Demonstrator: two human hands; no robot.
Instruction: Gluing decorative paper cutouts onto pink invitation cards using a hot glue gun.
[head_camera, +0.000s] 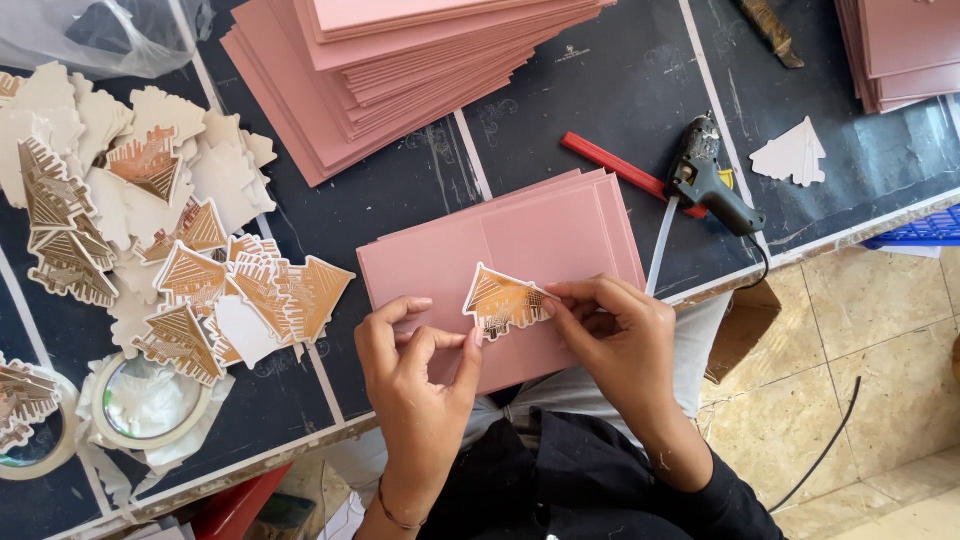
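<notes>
We see the left hand (415, 365) and right hand (610, 330) each pinch an edge of the house-shaped paper cutout (503, 300), their grip closed, keeping it flat just above the pink cards (520, 245) on the counter (400, 195).

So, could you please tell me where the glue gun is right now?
The glue gun lies on the dark table in the head view, on the person's right, between the red stick and a white cutout, just beyond the pink cards.

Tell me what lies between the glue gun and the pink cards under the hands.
In the head view, a clear glue stick juts from the back of the glue gun across dark table toward the pink cards.
</notes>
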